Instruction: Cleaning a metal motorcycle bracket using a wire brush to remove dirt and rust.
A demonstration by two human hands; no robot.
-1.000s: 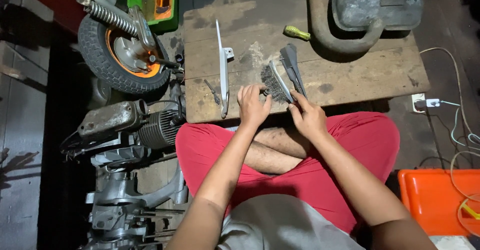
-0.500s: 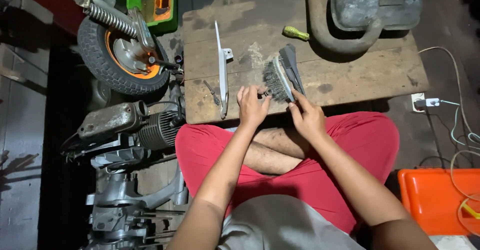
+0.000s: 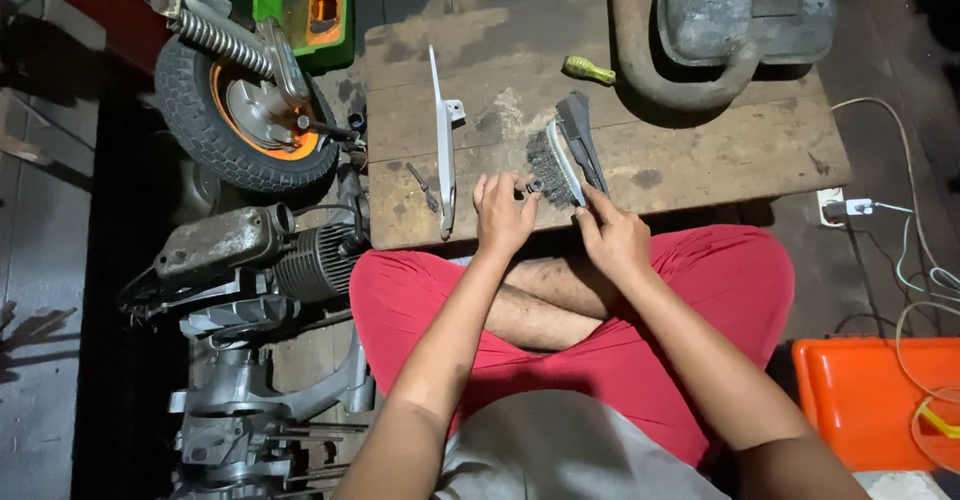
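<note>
I see the wire brush lying on its side near the front edge of the low wooden table, its grey bristles facing left and its dark handle angled up and away from me. My right hand closes its fingers around the lower end of the handle, thumb on top, wrist bent over the table edge. My left hand sits just beside it with fingers curled, pinching a small dark round part against the bristles; I cannot tell what the part is. The table planks are worn, stained and dusted with pale scrapings near the brush. To the left lies a long, thin pale metal strip with a small tab on its side, and a small dark tool just left of it. A short yellow-green piece lies farther back, near a heavy, dull grey metal casing with a curved pipe beneath it. Off the table's left side stands a small wheel with knobby tyre and orange hub, a coil spring above it, and a green box behind. Below the wheel sits a finned grey engine. An orange tray lies at lower right, white cables above it.
</note>
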